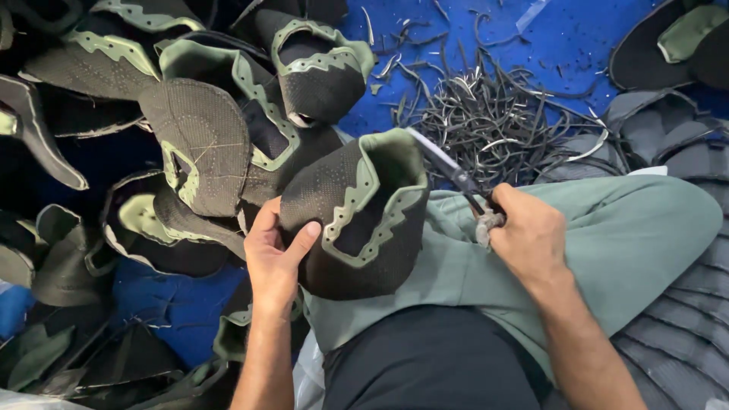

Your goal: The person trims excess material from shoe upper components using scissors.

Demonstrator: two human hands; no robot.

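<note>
While left hand (275,254) grips shoe upper (363,216), scissors (456,176) at rim.

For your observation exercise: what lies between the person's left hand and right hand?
In the head view, the black and green shoe upper lies between them: the left hand grips its side, and the scissors in the right hand reach its top edge.

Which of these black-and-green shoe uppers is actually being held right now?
The shoe upper on the lap: left hand grips it, scissors in right hand. The others lie piled.
</note>
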